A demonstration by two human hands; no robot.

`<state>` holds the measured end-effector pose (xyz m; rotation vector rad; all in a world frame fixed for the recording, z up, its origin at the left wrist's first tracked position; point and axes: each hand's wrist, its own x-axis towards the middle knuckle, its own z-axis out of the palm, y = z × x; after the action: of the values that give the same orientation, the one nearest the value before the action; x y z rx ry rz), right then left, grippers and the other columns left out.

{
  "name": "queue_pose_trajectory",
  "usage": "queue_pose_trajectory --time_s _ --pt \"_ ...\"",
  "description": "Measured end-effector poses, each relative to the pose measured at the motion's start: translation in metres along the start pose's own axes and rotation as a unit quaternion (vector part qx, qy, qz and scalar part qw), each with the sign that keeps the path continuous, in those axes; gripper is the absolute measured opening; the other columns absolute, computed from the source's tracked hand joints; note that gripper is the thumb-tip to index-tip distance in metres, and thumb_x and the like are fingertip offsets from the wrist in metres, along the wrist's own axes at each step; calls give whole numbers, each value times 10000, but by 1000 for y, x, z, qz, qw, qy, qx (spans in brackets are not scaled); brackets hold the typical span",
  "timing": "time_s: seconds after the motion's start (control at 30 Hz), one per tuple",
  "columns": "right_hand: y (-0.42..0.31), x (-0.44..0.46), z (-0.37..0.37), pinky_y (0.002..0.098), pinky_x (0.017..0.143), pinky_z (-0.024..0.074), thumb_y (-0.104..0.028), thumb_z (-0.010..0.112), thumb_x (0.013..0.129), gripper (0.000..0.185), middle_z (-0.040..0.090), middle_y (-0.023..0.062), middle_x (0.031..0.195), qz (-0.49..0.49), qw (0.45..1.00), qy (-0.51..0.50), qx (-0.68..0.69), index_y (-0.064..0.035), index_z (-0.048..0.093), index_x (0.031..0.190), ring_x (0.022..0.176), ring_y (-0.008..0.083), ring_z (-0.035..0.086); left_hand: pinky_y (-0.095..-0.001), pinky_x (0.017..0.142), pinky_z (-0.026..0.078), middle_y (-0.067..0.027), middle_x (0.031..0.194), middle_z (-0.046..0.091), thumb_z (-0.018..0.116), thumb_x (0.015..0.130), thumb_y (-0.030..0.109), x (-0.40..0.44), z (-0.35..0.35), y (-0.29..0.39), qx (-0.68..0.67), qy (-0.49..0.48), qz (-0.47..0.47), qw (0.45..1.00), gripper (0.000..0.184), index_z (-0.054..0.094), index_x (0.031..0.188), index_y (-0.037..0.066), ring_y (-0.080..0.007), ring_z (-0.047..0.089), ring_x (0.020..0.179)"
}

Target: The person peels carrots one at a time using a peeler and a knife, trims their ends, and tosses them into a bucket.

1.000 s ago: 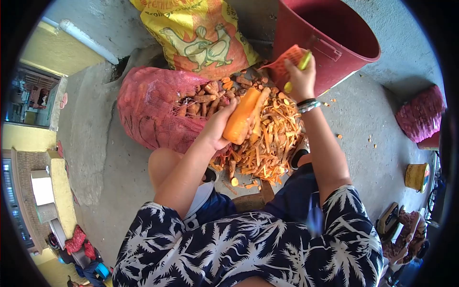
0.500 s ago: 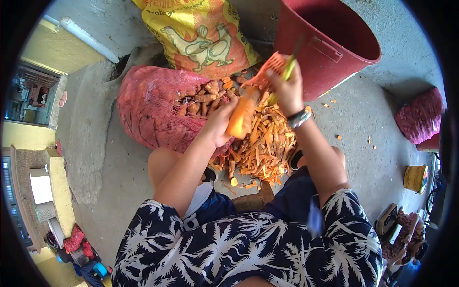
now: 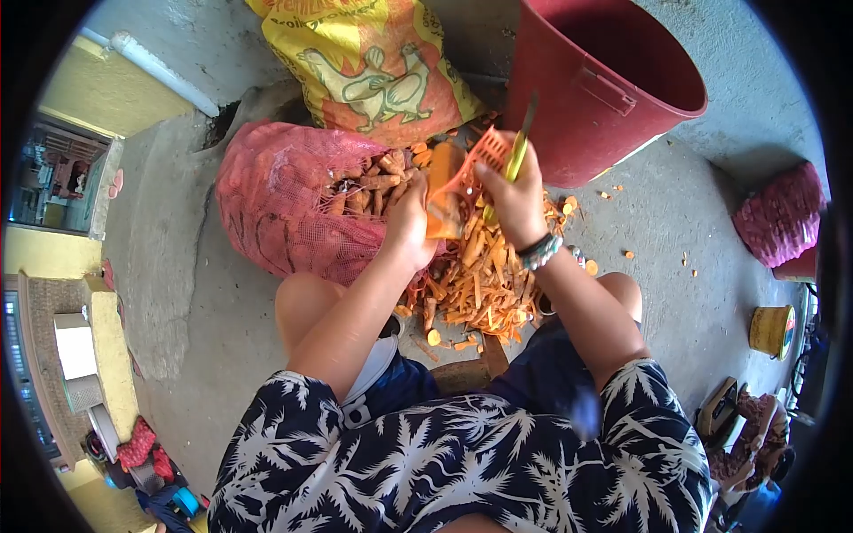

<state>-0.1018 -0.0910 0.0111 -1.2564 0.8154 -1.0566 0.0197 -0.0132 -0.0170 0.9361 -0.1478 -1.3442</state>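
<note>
My left hand [image 3: 407,226] is closed round a thick, partly peeled carrot [image 3: 444,220], held tilted above the pile. In my right hand [image 3: 517,197] is an orange slotted peeler [image 3: 487,153], its lower end against the carrot's side. The same hand also grips a knife [image 3: 516,158] with a yellow-green handle, blade pointing up and away. Under both hands lies a heap of carrot peelings [image 3: 484,289]. Unpeeled carrots [image 3: 378,182] show in the opening of a red mesh sack [image 3: 275,209] on the left.
A tall red bin [image 3: 564,111] stands beyond my right hand. Behind the mesh sack leans a yellow and orange printed sack [image 3: 373,84]. Carrot bits dot the concrete floor [image 3: 657,293]. Farther right are a purple mesh sack [image 3: 782,218] and a yellow bucket [image 3: 771,331].
The carrot has turned more upright in my left hand. My right hand has come left and a little nearer, bringing the peeler down along the carrot, with the knife still in it.
</note>
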Motion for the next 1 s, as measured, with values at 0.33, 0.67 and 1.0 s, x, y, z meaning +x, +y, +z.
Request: queue_pose_trajectory --time_s 0.33,0.67,1.0 --pt "9 31 -25 235 622 499 16 576 794 368 554 60 905 33 993 110 38 -47 397 1109 767 130 575 -336 699 485 -76 908 552 486 884 402 2 -16 9 -46 -42 -32 998 429 432 1148 69 -184 581 789" --pt "26 68 -34 232 607 497 31 611 773 374 568 52 917 -72 994 28 77 -53 443 1096 755 122 574 -358 666 502 -108 855 563 306 932 445 -25 5 13 33 -143 -160 976 470 471 1114 45 -209 580 765" --pt "11 -22 5 155 419 384 -53 581 816 348 545 -6 829 34 994 27 105 -63 412 1120 522 36 460 -332 689 501 -82 942 570 376 923 422 -1 -2 14 -18 -1 -63 998 397 465 1119 89 -191 592 792"
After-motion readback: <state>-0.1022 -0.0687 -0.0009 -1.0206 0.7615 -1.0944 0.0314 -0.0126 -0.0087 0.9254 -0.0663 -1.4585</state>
